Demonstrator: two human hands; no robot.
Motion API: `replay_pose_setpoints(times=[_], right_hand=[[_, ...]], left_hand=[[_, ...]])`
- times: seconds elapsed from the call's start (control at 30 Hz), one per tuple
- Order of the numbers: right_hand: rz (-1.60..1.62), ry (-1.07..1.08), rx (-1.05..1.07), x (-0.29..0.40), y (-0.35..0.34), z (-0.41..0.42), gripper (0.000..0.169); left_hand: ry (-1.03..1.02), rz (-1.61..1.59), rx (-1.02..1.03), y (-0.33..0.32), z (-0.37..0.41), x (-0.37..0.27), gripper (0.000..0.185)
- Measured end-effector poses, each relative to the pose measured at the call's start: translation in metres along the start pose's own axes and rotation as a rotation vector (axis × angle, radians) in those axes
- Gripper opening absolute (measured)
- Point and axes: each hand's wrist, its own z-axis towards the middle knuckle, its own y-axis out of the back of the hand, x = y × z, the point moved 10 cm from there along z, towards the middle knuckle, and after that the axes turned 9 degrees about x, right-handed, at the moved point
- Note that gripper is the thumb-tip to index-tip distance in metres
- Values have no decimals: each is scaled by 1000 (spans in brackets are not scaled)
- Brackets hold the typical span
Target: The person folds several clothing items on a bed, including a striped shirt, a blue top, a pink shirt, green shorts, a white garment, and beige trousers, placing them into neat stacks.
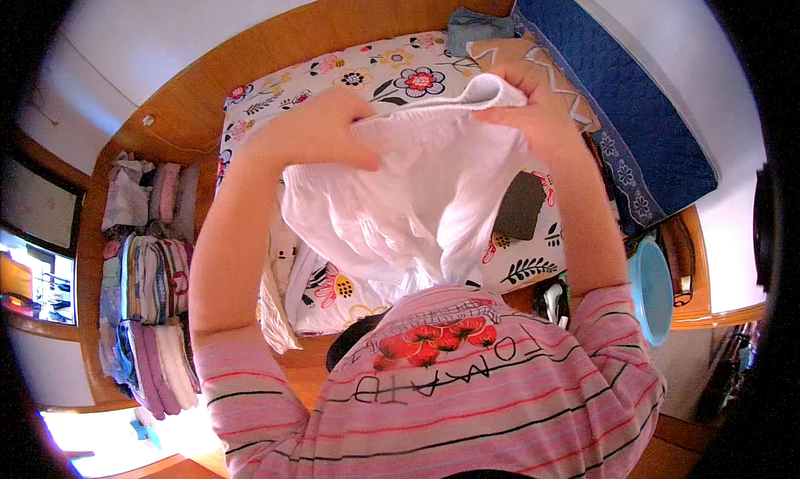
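White trousers or shorts (406,185) with a gathered elastic waistband hang stretched out before my chest, above a floral bedsheet (350,60). My left hand (325,132), somewhat blurred, grips the waistband on the left. On the right, the band folds over into a loop, and my right hand (525,107) pinches it between thumb and fingers. The lower part of the garment bunches against my striped shirt and is partly hidden. Just to its right, a dark grey folded cloth (522,205) lies on the bed.
Folded grey-blue cloth (478,32) and a tan zigzag-patterned pillow (575,97) are at the bed's far right. A blue quilted panel (625,97) leans by the wall. Stacked clothes (153,279) fill the left side; a light-blue basin (652,291) stands right. Beige cloth (278,316) drapes over the near bed edge.
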Motion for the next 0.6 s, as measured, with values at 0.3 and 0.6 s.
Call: replay_pose_setpoints(times=[0.3,0.6], right_hand=[[-99,87,20,76,30,19,41],[-50,414,-269,105,92,-14,38]], left_hand=[[178,-684,-503,75,-82,73,31],[-71,-822,-1082,118,-144,10,24]])
